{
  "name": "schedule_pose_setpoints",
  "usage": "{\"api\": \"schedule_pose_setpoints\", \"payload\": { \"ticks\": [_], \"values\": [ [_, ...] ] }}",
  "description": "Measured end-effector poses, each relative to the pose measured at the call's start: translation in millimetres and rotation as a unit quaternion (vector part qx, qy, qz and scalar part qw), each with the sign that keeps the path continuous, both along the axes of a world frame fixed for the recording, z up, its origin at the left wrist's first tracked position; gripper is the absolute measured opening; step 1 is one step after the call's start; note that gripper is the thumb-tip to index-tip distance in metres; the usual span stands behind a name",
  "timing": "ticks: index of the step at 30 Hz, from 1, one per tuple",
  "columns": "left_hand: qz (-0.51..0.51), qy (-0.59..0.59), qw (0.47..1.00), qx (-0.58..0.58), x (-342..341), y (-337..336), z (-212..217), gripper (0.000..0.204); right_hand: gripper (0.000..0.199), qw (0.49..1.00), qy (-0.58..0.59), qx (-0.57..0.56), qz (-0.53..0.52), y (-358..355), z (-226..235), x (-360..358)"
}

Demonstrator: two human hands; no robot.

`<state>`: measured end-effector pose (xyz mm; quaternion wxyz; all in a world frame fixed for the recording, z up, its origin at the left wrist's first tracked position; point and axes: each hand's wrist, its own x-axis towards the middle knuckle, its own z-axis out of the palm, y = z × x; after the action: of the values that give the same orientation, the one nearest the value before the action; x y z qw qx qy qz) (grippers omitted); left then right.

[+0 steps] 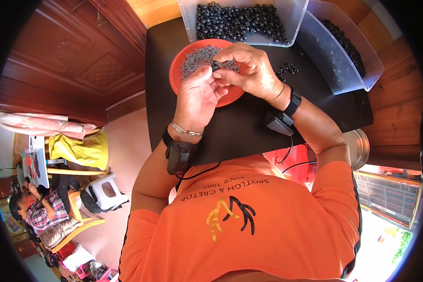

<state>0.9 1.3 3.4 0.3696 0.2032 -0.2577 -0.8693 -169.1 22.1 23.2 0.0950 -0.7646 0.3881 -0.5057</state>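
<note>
Black, apparently moulded plastic: a small black part [215, 65] is held at the fingertips above a red bowl [175, 77]. The right hand [256, 70] pinches it, index finger over and thumb beneath. The left hand [195, 101] meets it from the other side, thumb extended and fingers curled; whether these clamp it cannot be told. The part is probably light, stiff and not easily broken; its smooth surface and small size may let it slip, so the outer wall seems the best hold, between thumb and fingertip pads. Beneath lie small grey pieces [197, 58] in the bowl. Right of the bowl, loose black rings [289, 69] rest on the dark tabletop [249, 122]. Beyond stand a clear bin [293, 19] and a second bin [317, 49], each containing black pieces.
</note>
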Motion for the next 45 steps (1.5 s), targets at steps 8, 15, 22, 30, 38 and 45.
{"api": "schedule_pose_setpoints", "payload": {
  "ticks": [8,15,22,30,38,45],
  "values": [
    [0.004,0.016,0.998,-0.062,-2,5,4,0.014,0.029,0.999,-0.020,0.028,0.040,3,8,-6],
    [-0.009,0.013,0.998,-0.067,-2,3,1,0.010,0.035,0.994,0.088,-0.063,-0.013,4,12,-10],
    [-0.002,0.003,0.997,-0.075,-2,5,3,0.012,0.032,0.988,0.110,-0.101,-0.028,6,14,-7],
    [0.008,-0.010,0.993,-0.120,-4,12,9,0.014,0.029,0.983,0.135,-0.123,-0.027,10,16,-5],
    [0.025,0.018,0.993,-0.115,-8,17,14,0.014,0.023,0.982,0.123,-0.144,-0.017,9,11,0],
    [0.023,0.060,0.990,-0.128,-5,14,9,0.013,0.028,0.985,0.105,-0.133,-0.008,4,11,-3]
  ]
}}
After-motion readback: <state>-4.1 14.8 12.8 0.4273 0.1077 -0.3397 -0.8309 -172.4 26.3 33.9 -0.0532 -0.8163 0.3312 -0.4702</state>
